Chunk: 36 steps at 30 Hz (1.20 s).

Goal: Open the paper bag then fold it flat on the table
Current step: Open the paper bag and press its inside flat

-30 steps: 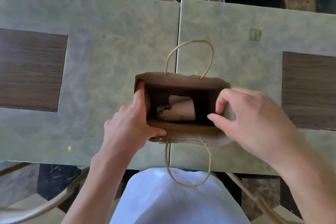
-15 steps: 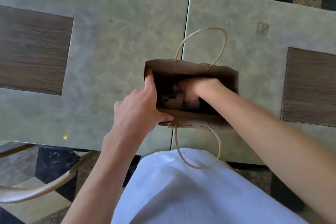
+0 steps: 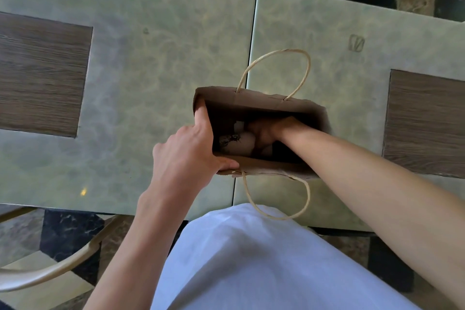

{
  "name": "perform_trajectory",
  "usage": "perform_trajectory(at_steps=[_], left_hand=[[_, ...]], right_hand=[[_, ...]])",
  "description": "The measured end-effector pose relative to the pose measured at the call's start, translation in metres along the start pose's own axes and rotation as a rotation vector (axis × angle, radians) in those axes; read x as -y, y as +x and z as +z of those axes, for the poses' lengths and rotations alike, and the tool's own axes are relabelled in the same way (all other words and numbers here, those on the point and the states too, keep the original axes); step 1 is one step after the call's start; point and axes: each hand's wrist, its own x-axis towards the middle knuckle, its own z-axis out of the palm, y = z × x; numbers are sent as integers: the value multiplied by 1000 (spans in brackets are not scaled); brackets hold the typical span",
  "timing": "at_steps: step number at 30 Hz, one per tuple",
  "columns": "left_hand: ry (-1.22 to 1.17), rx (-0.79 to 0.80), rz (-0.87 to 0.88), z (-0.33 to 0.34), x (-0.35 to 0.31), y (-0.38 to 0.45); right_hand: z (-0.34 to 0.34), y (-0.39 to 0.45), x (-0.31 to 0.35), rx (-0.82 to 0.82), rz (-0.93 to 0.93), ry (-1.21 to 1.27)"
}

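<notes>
- Head view: my left hand [image 3: 188,151] pinches the left rim of the bag [image 3: 254,97], which stands open on the table [image 3: 151,70].
- My right hand [image 3: 266,133] is deep inside the bag; I cannot tell its grip.

You see a matt brown paper bag [image 3: 254,97] with twisted paper-cord handles [image 3: 276,51]; the table [image 3: 156,63] combines glossy marbled green with wood-grain panels [image 3: 40,75].

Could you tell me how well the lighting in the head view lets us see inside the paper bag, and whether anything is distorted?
In the head view, the paper bag interior is in deep shadow, so the right hand inside shows only dimly; the left hand on the rim is evenly lit; the table edges bow from wide-angle distortion, and a small bright glint sits near its front edge.
</notes>
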Motion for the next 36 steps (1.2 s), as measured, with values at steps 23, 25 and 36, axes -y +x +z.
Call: perform_trajectory(at_steps=[23,25,36], left_hand=[[102,-39,39,1,-14,-1],[103,-36,38,1,-14,0],[85,-6,15,0,-12,1]], right_hand=[[-17,-20,-21,224,247,1162],[-12,-17,-23,245,253,1250],[3,-6,-20,276,215,1485]])
